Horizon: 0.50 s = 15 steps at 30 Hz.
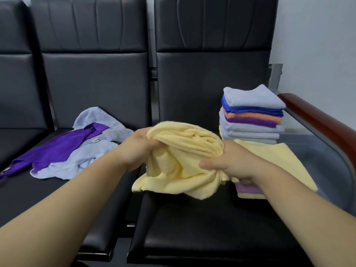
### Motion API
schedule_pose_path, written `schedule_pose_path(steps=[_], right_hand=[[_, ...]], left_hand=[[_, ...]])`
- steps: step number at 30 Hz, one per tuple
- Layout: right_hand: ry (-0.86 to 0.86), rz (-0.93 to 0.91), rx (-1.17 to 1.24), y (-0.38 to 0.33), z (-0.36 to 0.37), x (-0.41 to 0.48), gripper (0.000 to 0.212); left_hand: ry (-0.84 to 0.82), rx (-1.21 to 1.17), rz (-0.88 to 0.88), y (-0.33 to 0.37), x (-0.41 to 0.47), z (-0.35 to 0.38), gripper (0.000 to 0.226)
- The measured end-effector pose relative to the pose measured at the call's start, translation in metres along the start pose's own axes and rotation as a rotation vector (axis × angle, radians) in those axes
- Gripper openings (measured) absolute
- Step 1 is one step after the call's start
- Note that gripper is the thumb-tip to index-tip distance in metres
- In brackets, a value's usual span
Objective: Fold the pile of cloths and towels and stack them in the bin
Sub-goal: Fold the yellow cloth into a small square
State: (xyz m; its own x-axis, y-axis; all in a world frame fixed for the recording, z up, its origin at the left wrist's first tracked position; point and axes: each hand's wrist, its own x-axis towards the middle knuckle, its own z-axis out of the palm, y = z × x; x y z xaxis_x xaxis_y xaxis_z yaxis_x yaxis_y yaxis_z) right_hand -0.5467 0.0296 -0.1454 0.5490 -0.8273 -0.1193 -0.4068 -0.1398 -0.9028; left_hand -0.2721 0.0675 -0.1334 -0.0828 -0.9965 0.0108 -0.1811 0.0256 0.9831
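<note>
Yellow towel — bunched between left grip and right grip (both clutching).

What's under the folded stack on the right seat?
A flat yellow cloth appears to lie under the folded stack; a pale purple cloth peeks out beneath its front edge. Anything further under is covered.
</note>
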Motion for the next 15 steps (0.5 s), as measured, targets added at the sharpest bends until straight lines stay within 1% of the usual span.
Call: schedule_pose_path(steps=[1, 2, 3, 5, 6, 7, 8, 9, 11, 13, 14, 15], right_hand=[[0.001, -0.001, -0.111, -0.005, 0.002, -0.002, 0.048], [0.019, 0.008, -0.238, -0.010, 0.004, -0.003, 0.046], [0.034, 0.025, -0.353, -0.015, 0.006, -0.003, 0.040], [0.083, 0.038, -0.586, -0.027, 0.006, -0.004, 0.018], [0.110, 0.042, -0.666, -0.033, 0.003, -0.005, 0.010], [0.131, 0.044, -0.703, -0.041, -0.003, -0.008, 0.012], [0.133, 0.052, -0.662, -0.047, -0.009, -0.010, 0.016], [0.127, 0.056, -0.549, -0.053, -0.017, -0.013, 0.015], [0.079, 0.048, -0.256, -0.057, -0.028, -0.014, 0.004], [0.028, 0.012, -0.043, -0.061, -0.035, -0.008, 0.029], [0.022, 0.002, 0.018, -0.064, -0.038, -0.005, 0.039], [0.024, -0.011, 0.042, -0.070, -0.041, -0.003, 0.042]], left_hand=[[0.019, -0.107, 0.009, 0.001, 0.000, 0.002, 0.031], [0.044, -0.144, 0.016, 0.006, -0.003, 0.005, 0.032], [0.065, -0.125, 0.020, 0.010, -0.005, 0.009, 0.029], [0.060, -0.003, 0.029, 0.021, -0.009, 0.012, 0.022], [0.034, 0.065, 0.033, 0.025, -0.011, 0.011, 0.022], [-0.002, 0.155, 0.037, 0.033, -0.014, 0.008, 0.025], [-0.036, 0.279, 0.032, 0.040, -0.016, 0.005, 0.028], [-0.052, 0.428, 0.017, 0.050, -0.019, 0.002, 0.030], [-0.049, 0.707, -0.018, 0.071, -0.022, -0.005, 0.030], [-0.032, 0.921, -0.023, 0.094, -0.024, -0.011, 0.030], [-0.021, 1.002, -0.020, 0.104, -0.023, -0.013, 0.029], [-0.010, 1.069, -0.008, 0.115, -0.022, -0.016, 0.027]])
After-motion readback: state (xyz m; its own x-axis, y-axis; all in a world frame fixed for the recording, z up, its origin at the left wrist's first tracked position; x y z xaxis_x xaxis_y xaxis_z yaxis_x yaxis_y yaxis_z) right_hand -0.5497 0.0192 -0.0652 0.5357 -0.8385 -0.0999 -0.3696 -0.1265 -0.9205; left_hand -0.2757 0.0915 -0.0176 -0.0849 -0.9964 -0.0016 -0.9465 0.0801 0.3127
